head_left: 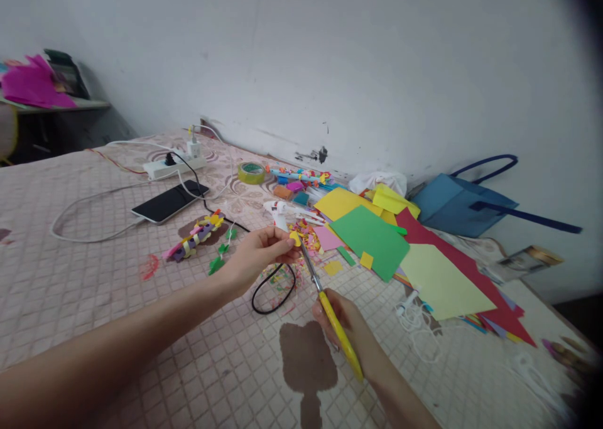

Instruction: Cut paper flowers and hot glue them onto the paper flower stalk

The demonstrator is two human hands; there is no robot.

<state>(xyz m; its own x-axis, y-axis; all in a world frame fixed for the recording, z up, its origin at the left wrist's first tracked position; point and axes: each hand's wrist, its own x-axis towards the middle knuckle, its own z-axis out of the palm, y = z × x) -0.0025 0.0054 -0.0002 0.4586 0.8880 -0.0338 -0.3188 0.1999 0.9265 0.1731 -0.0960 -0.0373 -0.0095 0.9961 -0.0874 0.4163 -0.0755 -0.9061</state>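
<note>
Short of the table's far edge, the table (226, 360) beneath, the left hand (259, 254) pinches a yellow piece (295, 238) beside the yellow-handled tool (326, 301) the right hand (352, 321) grips.

A small yellow piece (295, 238) sits pinched in the left hand (266, 253), while yellow-handled scissors (335, 319) slant from the right hand (343, 325), metal tips close beside it.

left hand (268, 253): yellow piece (295, 238) | right hand (342, 322): yellow-handled tool (336, 319)

head-worn view, facing forward and down, hands within arm's reach
</note>
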